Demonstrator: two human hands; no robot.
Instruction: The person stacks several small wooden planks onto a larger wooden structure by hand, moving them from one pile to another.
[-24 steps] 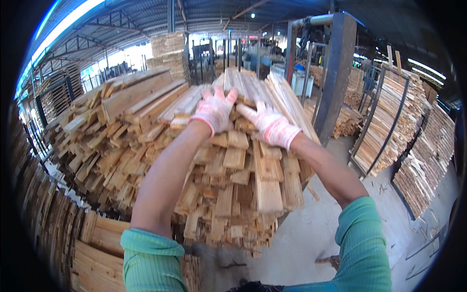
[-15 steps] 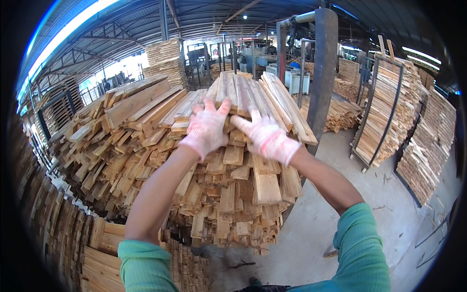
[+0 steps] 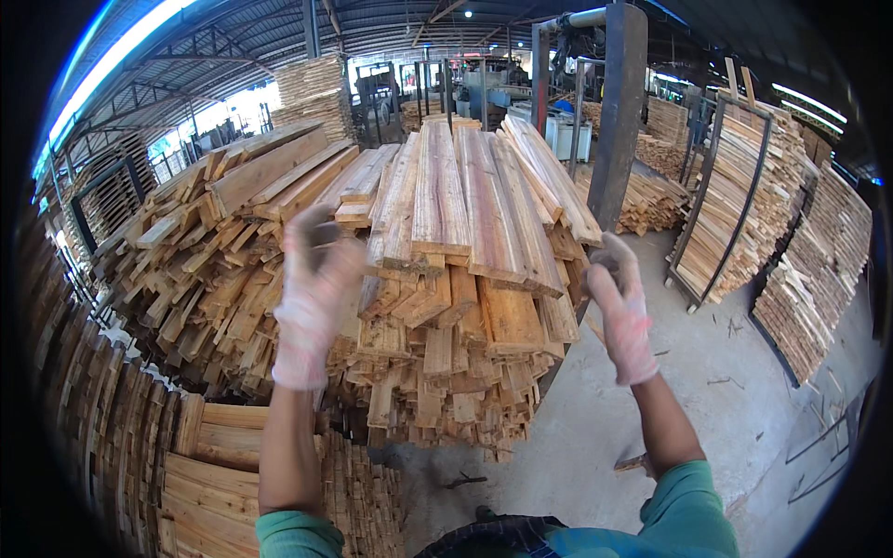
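A large stack of sawn wooden boards (image 3: 442, 200) stands in front of me, with several wide planks side by side on top and their ends facing me. My left hand (image 3: 314, 302), in a pale glove with pink patches, is raised at the left of these planks, blurred by motion, thumb apart from the bent fingers. My right hand (image 3: 621, 312), gloved alike, hovers past the right side of the stack beside a dark metal post (image 3: 619, 121). Its fingers are curved with a gap to the thumb. Neither hand holds anything that I can see.
More loose boards (image 3: 233, 205) heap up at the left. Short wood stacks (image 3: 209, 465) stand low at the left. Racked board stacks (image 3: 735, 195) line the right, beyond a grey concrete floor (image 3: 595, 400) with wood scraps. A tall stack (image 3: 313, 102) rises behind.
Both hands have come off the top planks, drawn back toward me and spread apart, left hand leftward and right hand rightward. The planks' near ends are now exposed.
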